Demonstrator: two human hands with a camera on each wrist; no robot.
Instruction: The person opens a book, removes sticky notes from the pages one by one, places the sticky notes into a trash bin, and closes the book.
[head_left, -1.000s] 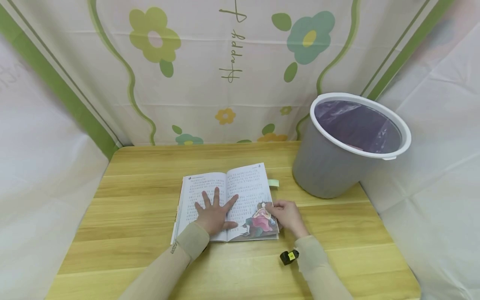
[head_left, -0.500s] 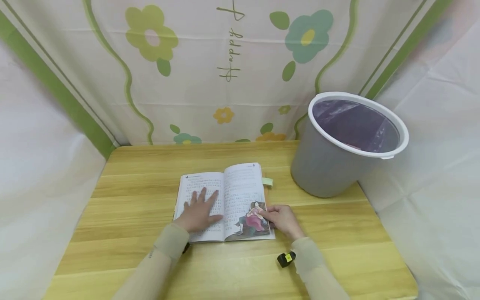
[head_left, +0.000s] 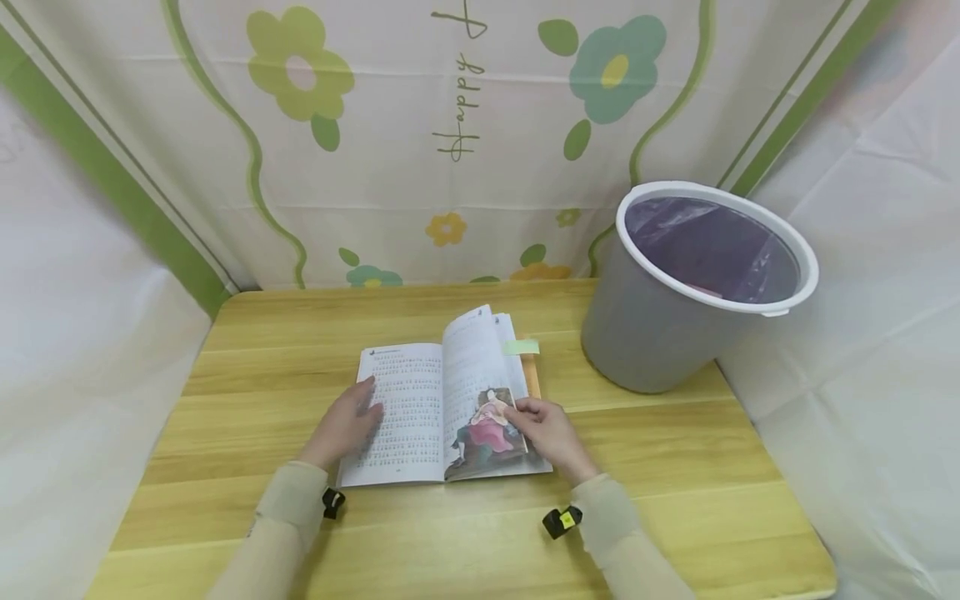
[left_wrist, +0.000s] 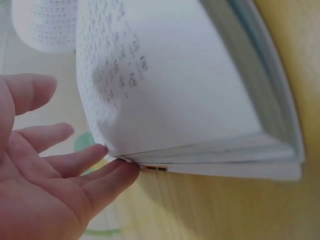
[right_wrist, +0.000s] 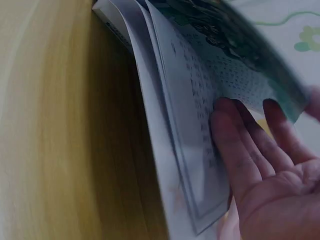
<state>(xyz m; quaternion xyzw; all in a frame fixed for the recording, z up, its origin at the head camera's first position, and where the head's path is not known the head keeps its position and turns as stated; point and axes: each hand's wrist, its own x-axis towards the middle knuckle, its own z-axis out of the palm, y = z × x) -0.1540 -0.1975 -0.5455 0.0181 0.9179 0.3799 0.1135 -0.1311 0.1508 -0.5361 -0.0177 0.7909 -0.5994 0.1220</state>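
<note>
On the wooden table (head_left: 442,546) we see the open book (head_left: 405,400), its illustrated page (head_left: 489,429) pinched by our right hand (head_left: 553,433); our left hand (head_left: 347,425), fingers spread, touches the left edge. Since half a second ago, the left has slid outward and the page risen.

- In the head view, the print (head_left: 405,400) in my book (head_left: 455,408) is too small to read.
- My left hand (left_wrist: 50,185) and right hand (right_wrist: 275,185) are cut off in their wrist views.
- The pinkish patch (head_left: 705,291) in the bin (head_left: 645,342) is unclear.
</note>
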